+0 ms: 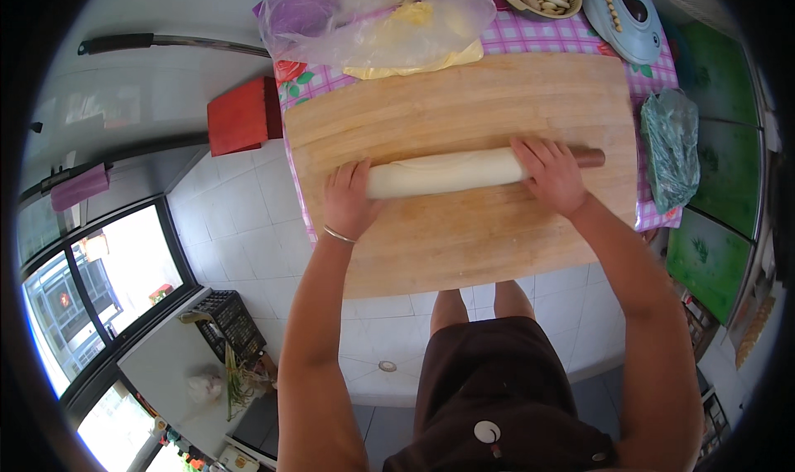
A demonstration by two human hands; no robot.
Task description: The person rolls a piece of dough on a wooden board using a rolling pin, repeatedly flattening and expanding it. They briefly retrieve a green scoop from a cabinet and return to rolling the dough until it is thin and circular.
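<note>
A sheet of pale dough (444, 172) is wound around a wooden rolling pin (590, 156), making a thick roll across the wooden board (435, 239). At the roll's left end, my left hand (349, 197) curls over the pin, hiding that end; a bangle circles the wrist. My right hand (551, 174) lies over the right end of the dough with its fingers bent across the top. Beyond it, the pin's brown tip sticks out bare.
Behind the board lie clear plastic bags (385, 22) on a checked tablecloth (522, 34). A basket of nuts or similar pieces (546, 3) and a light blue appliance (624, 18) stand at the back right. A green plastic bag (671, 149) sits right; a red box (237, 117) is left.
</note>
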